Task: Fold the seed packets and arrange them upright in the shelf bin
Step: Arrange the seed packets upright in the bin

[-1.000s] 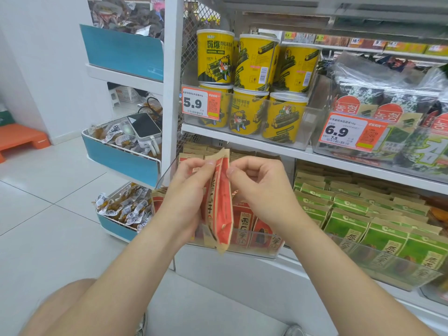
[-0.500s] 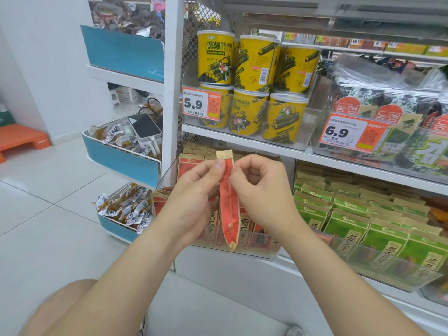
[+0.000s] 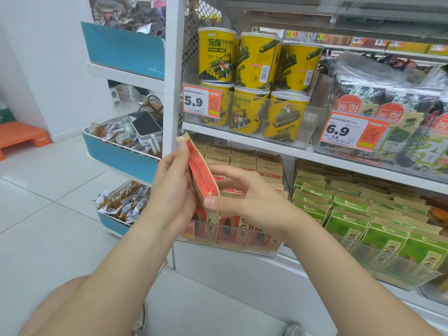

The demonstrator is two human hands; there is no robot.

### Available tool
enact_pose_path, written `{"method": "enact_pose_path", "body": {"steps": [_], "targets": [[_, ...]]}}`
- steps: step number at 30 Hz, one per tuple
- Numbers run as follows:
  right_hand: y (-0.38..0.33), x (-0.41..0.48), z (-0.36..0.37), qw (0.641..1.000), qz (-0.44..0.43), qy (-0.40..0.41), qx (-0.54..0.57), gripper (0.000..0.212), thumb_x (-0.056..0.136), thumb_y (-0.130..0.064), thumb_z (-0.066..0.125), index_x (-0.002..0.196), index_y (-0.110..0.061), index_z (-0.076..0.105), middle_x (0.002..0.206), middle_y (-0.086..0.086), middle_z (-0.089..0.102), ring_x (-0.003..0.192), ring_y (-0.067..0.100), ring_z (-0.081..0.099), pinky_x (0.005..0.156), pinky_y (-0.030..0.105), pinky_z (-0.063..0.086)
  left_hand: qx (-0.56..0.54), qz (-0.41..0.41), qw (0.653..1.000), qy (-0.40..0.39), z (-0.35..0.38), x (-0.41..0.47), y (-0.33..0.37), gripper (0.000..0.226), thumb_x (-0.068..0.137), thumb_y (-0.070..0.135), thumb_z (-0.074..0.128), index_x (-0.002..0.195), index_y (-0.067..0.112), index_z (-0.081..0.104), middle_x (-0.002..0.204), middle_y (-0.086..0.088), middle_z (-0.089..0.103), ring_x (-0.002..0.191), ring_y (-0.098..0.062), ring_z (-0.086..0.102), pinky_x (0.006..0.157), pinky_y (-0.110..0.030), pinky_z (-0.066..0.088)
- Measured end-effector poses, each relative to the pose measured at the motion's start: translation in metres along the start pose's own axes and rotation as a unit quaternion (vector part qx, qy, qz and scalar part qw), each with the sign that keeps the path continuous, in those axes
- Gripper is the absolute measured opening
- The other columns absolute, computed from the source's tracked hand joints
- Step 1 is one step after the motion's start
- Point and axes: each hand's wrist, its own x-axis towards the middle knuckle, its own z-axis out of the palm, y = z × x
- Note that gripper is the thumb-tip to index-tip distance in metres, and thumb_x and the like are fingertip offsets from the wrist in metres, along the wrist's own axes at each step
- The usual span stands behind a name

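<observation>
Head view, looking down on 2 bare hands out in front of the shelf. Left hand (image 3: pixel 173 190) wrapped round the upper half of 1 red seed packet (image 3: pixel 201 175), thumb up along its near edge. Right hand (image 3: pixel 244 200) pinching the packet's bottom corner with the thumb, other fingers stretched loosely behind. Packet held between both hands, tilted with the top leaning off to the left, narrow, seemingly creased lengthwise already. Not in the bin yet. Clear shelf bin (image 3: pixel 242 247) just below and beyond the hands, already packed with upright red packets (image 3: pixel 232 229). Green packets (image 3: pixel 363 214) off to the right of the right hand, yellow tubs (image 3: pixel 254 59) above both.

Stuff to watch, just guessing here:
- Easing off that right-thumb pinch too early and letting the fold spring back open.
- Jamming it down into a tight row, knocking neighbours over or crumpling the bottom edge.
- Dropping it in slanted instead of upright.
- No free slot visible from here, so possibly wedging it into the wrong gap.
</observation>
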Motion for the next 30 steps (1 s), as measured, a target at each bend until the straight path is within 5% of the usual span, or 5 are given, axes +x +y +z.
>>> {"method": "enact_pose_path", "body": {"steps": [5,12,18,23,30], "targets": [[0.002,0.006,-0.005,0.975,0.020,0.195,0.102,0.029,0.092,-0.027,0.084,0.109,-0.005,0.072,0.107,0.016,0.081,0.102,0.042,0.076,0.095,0.050,0.064,0.114,0.006,0.987,-0.114,-0.002,-0.009,0.002,0.023,0.097,0.027,0.076,0.105,0.013,0.059,0.110,-0.017,0.078,0.104,-0.031,0.077,0.093,-0.044,0.065],[0.006,0.007,-0.007,0.970,-0.027,0.222,0.101,0.025,0.102,-0.025,0.071,0.099,-0.001,0.078,0.096,0.019,0.080,0.085,0.022,0.076,0.075,0.032,0.064,0.170,0.027,0.974,-0.145,0.000,-0.015,-0.003,0.027,0.097,0.019,0.076,0.108,-0.003,0.066,0.119,-0.021,0.077,0.113,-0.033,0.077,0.098,-0.044,0.063],[0.005,0.006,-0.007,0.971,-0.022,0.213,0.106,0.027,0.105,-0.025,0.067,0.091,-0.004,0.076,0.096,0.023,0.078,0.087,0.028,0.075,0.087,0.049,0.067,0.212,0.052,0.965,-0.143,-0.002,-0.015,0.000,0.017,0.097,0.014,0.076,0.105,-0.001,0.073,0.113,-0.019,0.079,0.105,-0.029,0.079,0.085,-0.036,0.066],[0.002,0.003,-0.008,0.976,-0.022,0.177,0.124,0.029,0.110,-0.023,0.060,0.104,0.004,0.067,0.098,0.031,0.076,0.095,0.052,0.073,0.087,0.050,0.066,0.260,0.065,0.959,-0.091,-0.003,-0.015,0.001,0.040,0.085,0.035,0.086,0.112,0.009,0.071,0.119,-0.008,0.076,0.099,-0.021,0.080,0.082,-0.039,0.067],[-0.002,0.003,-0.005,0.988,0.035,0.099,0.117,0.028,0.113,-0.026,0.051,0.114,-0.007,0.072,0.111,0.012,0.081,0.097,0.034,0.080,0.084,0.042,0.065,0.242,0.026,0.968,-0.058,-0.004,-0.015,-0.001,0.090,0.054,0.060,0.100,0.124,0.027,0.054,0.116,0.001,0.076,0.104,-0.023,0.078,0.095,-0.054,0.063]]}}
